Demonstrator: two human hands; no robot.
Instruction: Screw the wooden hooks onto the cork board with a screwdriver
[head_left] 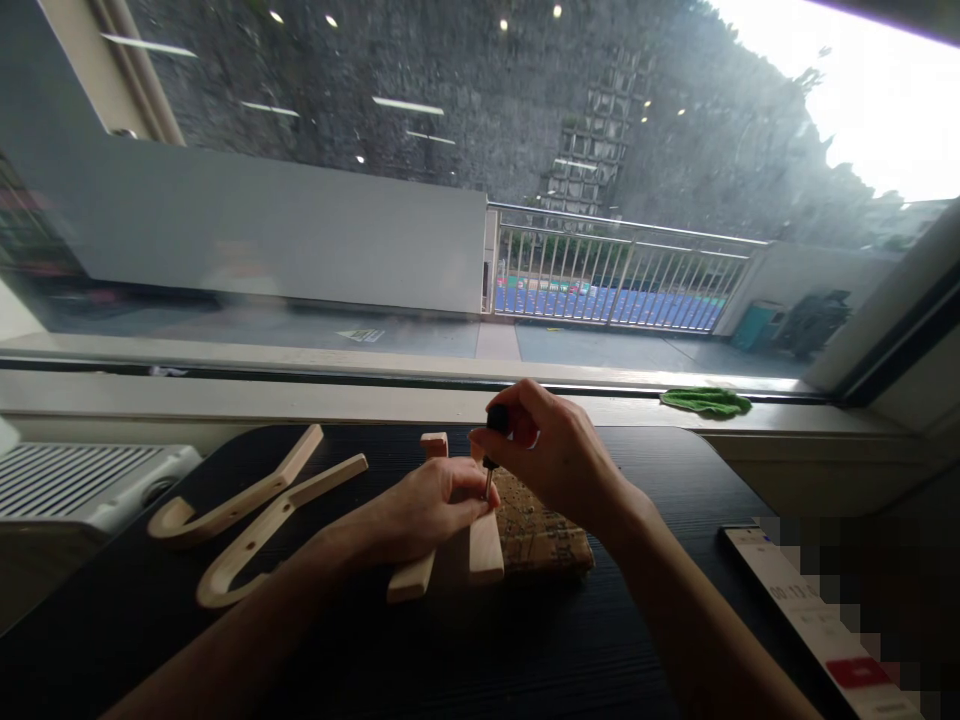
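Observation:
My right hand (551, 450) is closed around the black handle of a small screwdriver (495, 432), held upright with its tip down on a wooden piece. My left hand (427, 510) presses down on a wooden assembly (486, 545) of two straight bars, its fingers pinched by the screwdriver's tip. The bars lie partly on a cork board (544, 530) on the dark table (465, 650).
Two curved wooden pieces (247, 500) lie to the left on the table. A white paper box or booklet (810, 610) sits at the right edge. A green cloth (706, 401) rests on the window sill. A white radiator (75, 480) stands at the left.

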